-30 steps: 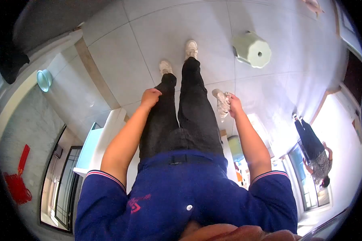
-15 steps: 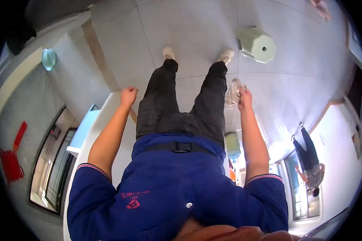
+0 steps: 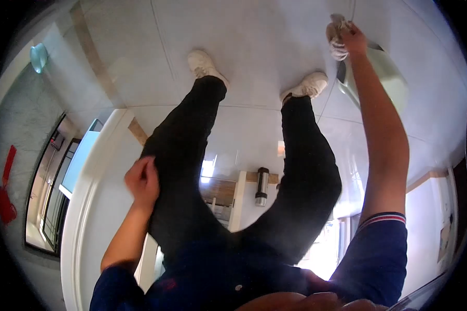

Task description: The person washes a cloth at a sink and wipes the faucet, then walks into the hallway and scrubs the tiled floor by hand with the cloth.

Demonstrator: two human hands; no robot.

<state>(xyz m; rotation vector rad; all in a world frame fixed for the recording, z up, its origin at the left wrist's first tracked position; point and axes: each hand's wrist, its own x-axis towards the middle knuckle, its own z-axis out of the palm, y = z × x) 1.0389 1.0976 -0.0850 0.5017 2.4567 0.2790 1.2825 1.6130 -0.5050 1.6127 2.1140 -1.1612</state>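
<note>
My right hand point(image 3: 354, 39) is raised to the upper right, its fingers closed on a pale crumpled cloth point(image 3: 337, 39). The cloth hangs beside the upper left edge of a pale green stool point(image 3: 386, 80), which my forearm partly covers. My left hand point(image 3: 142, 181), a little blurred, is curled closed beside my left thigh, with nothing visible in it. My legs in black trousers point(image 3: 179, 129) stand wide apart, and both feet wear white shoes point(image 3: 205, 66) on the tiled floor.
A white panel edge point(image 3: 83, 207) and a light blue surface point(image 3: 80, 160) are at the left. A turquoise basin point(image 3: 38, 57) lies at the upper left. Between my legs a dark-and-silver flask point(image 3: 262, 186) shows. Red tasselled decoration point(image 3: 5, 205) hangs on the far left wall.
My right hand has moved up and outward with the cloth, to the stool. My left hand has dropped toward my thigh. My feet are wider apart, and the view has tilted.
</note>
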